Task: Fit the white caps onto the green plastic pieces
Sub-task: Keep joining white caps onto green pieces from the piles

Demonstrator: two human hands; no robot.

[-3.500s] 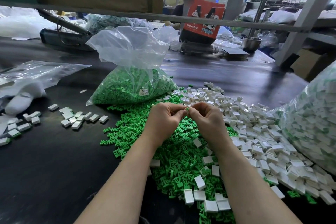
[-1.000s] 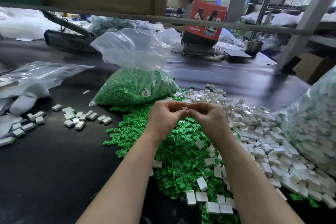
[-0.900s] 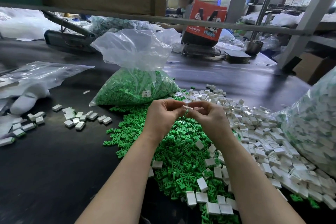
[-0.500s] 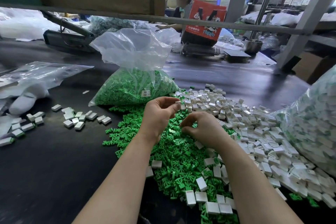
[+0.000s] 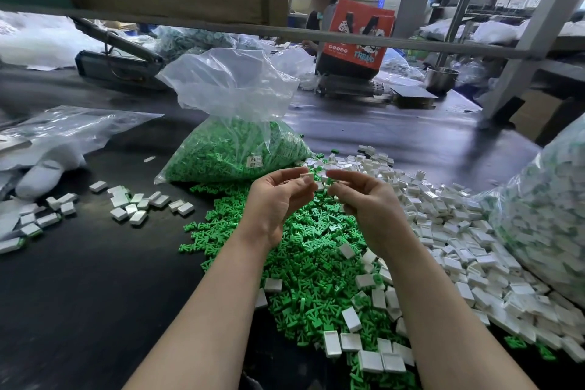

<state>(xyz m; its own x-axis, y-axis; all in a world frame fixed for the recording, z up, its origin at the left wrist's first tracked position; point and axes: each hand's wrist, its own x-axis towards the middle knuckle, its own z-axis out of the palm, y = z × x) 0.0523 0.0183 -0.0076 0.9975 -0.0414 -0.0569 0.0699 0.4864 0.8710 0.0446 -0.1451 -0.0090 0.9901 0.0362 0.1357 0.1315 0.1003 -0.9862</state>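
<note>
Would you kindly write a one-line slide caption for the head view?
Left hand pinches a white cap, right hand beside it, above the green pieces.

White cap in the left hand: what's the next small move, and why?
Probably bring the right hand to the white cap that the left hand pinches at its fingertips, and seat a piece from the green pile in it. The hands are apart; whether the right holds one, I cannot tell.

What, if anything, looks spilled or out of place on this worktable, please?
The green pieces and white caps lie in loose heaps that mix where they meet, with stray caps scattered over the green. A few green pieces sit apart at the right edge. Nothing looks damaged; the left hand pinches a white cap.
</note>
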